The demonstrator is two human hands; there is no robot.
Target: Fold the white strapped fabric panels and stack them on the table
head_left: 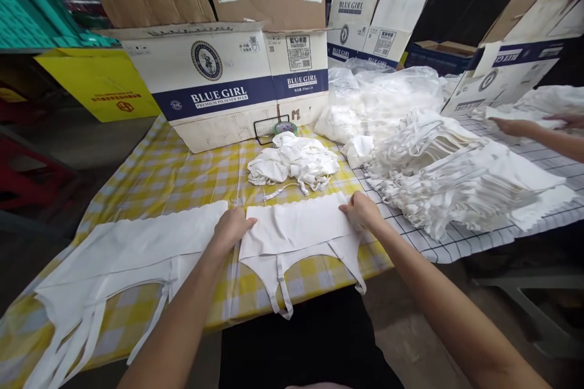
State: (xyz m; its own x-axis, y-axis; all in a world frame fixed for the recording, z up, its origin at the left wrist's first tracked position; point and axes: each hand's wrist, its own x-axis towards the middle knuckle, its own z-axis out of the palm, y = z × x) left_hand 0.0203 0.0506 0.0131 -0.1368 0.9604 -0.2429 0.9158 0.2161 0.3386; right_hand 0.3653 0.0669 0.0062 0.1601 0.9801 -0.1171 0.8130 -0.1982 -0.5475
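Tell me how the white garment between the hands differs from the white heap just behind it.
The garment is spread mostly flat; the heap is crumpled. The left hand and right hand hold the garment near its upper corners; neither touches the heap. The garment lies at the near edge of the yellow checked cloth, the heap farther back. Both are white.

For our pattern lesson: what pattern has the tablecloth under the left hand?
Yellow and pale checks on the tablecloth, head view.
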